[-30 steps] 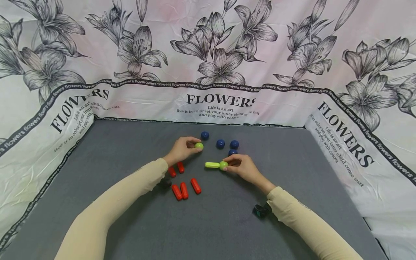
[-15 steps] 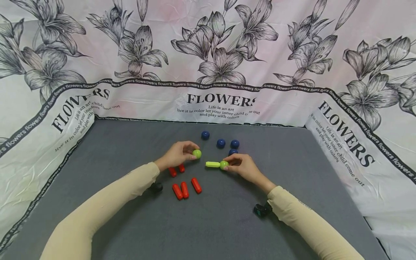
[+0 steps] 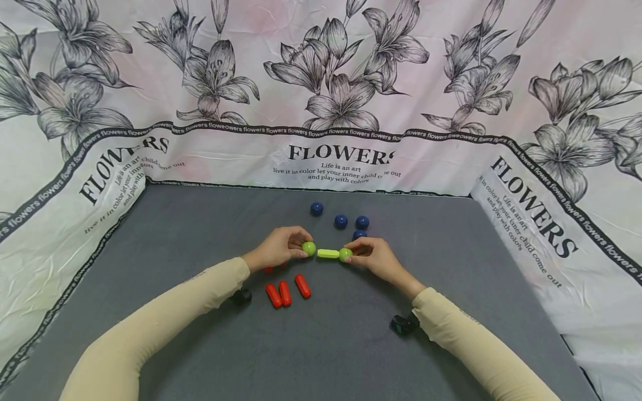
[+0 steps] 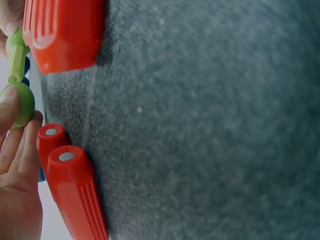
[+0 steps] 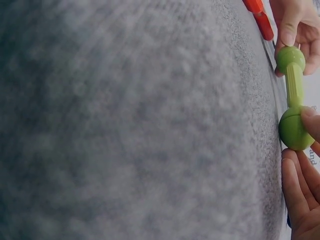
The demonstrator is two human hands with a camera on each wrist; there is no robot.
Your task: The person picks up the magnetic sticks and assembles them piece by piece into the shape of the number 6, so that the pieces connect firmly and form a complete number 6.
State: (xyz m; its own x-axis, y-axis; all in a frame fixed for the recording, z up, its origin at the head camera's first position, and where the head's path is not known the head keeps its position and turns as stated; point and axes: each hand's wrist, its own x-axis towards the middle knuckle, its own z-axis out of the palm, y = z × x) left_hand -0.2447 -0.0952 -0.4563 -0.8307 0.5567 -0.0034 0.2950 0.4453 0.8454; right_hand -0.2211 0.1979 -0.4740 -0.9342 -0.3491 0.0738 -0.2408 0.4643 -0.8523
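Between thumb and fingers my left hand (image 3: pixel 281 246) pinches a light green ball (image 3: pixel 308 248). My right hand (image 3: pixel 373 257) pinches another green ball (image 3: pixel 345 255), which is joined to one end of a yellow-green rod (image 3: pixel 328 254). The rod's free end points left at the left hand's ball, with a small gap in the head view. In the left wrist view the rod (image 4: pixel 16 65) comes close to the left ball (image 4: pixel 24 104); whether they touch I cannot tell there. Two red rods lie mostly hidden behind the left hand, one red rod (image 3: pixel 268 269) just showing.
Nearer me lie three red rods, one of them a red rod (image 3: pixel 302 285) on the right. Several blue balls, such as a blue ball (image 3: pixel 341 221), sit farther back on the dark grey table (image 3: pixel 321 356). A floral cloth (image 3: pixel 341 100) borders the table behind.
My left hand has brought its green ball nearer me and then right, up close to the rod's free end. The right hand with its ball and rod has stayed put.
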